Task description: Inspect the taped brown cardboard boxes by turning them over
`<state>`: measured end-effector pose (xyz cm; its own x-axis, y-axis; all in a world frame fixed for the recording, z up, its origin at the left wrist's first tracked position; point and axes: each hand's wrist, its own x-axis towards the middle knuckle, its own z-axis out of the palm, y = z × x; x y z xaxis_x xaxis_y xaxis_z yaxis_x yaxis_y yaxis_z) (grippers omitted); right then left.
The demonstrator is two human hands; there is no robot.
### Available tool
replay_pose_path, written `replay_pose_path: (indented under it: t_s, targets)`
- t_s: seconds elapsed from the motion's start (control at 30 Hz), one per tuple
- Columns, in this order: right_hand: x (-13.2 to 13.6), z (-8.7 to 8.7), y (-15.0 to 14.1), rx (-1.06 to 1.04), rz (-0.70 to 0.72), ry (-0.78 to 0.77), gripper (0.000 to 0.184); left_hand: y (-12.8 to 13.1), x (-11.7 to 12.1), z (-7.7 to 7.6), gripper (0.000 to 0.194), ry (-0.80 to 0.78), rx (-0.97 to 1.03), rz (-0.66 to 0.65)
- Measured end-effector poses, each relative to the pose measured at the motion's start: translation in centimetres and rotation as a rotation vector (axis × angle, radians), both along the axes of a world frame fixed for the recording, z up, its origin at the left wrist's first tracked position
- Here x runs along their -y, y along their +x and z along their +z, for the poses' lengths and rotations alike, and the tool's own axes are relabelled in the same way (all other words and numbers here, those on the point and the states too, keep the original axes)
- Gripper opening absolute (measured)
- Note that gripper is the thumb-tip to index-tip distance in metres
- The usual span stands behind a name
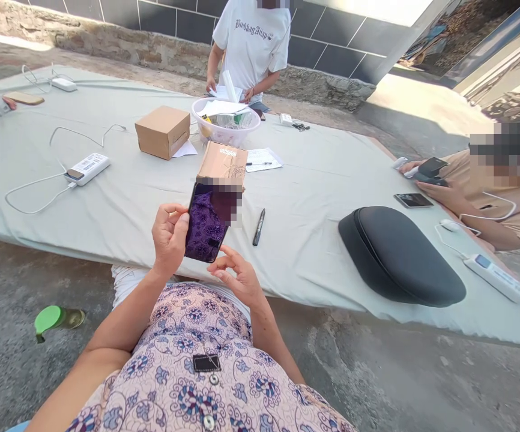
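Note:
My left hand (169, 237) grips a dark smartphone (206, 225) by its left edge and holds it upright above the near edge of the cloth-covered table (107, 204). The screen reflects purple patterned fabric. My right hand (237, 275) is at the phone's lower right corner, its fingers curled and pinched together just below the phone; whether they touch it is unclear. A tan book-like box (224, 162) lies on the cloth just beyond the phone. A black marker (259, 227) lies to the right of it.
On the cloth are a cardboard box (163, 131), a white bowl of papers (226, 123), a power strip (86, 168) with cables, and a black padded case (399, 255). One person stands at the far side, another sits at right with phones. A green-capped bottle (55, 318) lies on the ground.

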<state>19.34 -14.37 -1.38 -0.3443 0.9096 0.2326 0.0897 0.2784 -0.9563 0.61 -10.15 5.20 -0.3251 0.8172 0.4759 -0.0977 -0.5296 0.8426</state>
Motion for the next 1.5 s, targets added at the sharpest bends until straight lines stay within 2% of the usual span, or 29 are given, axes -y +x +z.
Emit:
replay_pose_path:
  t_s: [0.1, 0.17, 0.27, 0.37, 0.5, 0.63, 0.8, 0.93, 1.03, 1.2, 1.37, 1.5]
  targets:
    - [-0.4, -0.7, 0.4, 0.011, -0.059, -0.014, 0.05, -3.1, -2.0, -1.1, 0.022, -0.139, 0.047, 0.072]
    - [-0.8, -1.2, 0.7, 0.014, -0.102, -0.055, 0.047, -5.5, -3.6, -2.1, 0.02, -0.223, 0.054, 0.185]
    - [-1.4, -2.3, 1.0, 0.01, -0.156, -0.107, 0.044, -9.1, -5.3, -3.8, 0.009, -0.426, 0.01, 0.344]
    - [-2.1, -3.3, 1.4, -0.011, -0.194, -0.133, 0.045, -11.9, -6.1, -5.5, 0.007, -0.625, -0.093, 0.458]
    - [-2.9, -4.2, 1.9, -0.026, -0.251, -0.148, 0.047, -13.8, -6.2, -6.8, 0.008, -0.746, -0.186, 0.47]
    - [-3.6, -4.6, 2.6, 0.019, -0.336, -0.133, 0.045, -14.4, -6.0, -7.0, 0.014, -0.802, -0.277, 0.47]
    - [-4.8, -4.5, 2.7, 0.095, -0.431, -0.09, 0.046, -13.6, -5.7, -5.8, 0.02, -0.836, -0.644, 0.558]
    - [-6.4, -4.1, 2.2, 0.161, -0.493, -0.024, 0.051, -11.5, -5.5, -4.6, 0.038, -0.65, -0.751, 0.549]
    - [-7.7, -4.1, 1.9, 0.257, -0.512, 0.059, 0.054, -8.9, -5.4, -3.7, 0.055, -0.519, -0.672, 0.353]
    - [-9.1, -5.3, 2.8, 0.451, -0.546, 0.185, 0.051, -4.1, -5.5, -3.0, 0.076, -0.444, -0.601, 0.024]
    - [-9.9, -6.4, 5.2, 0.582, -0.647, 0.174, 0.054, -1.2, -6.1, -4.0, 0.081, -0.465, -0.519, -0.172]
    - [-10.1, -6.9, 6.3, 0.621, -0.668, 0.132, 0.057, -0.4, -6.3, -5.1, 0.079, -0.468, -0.493, -0.221]
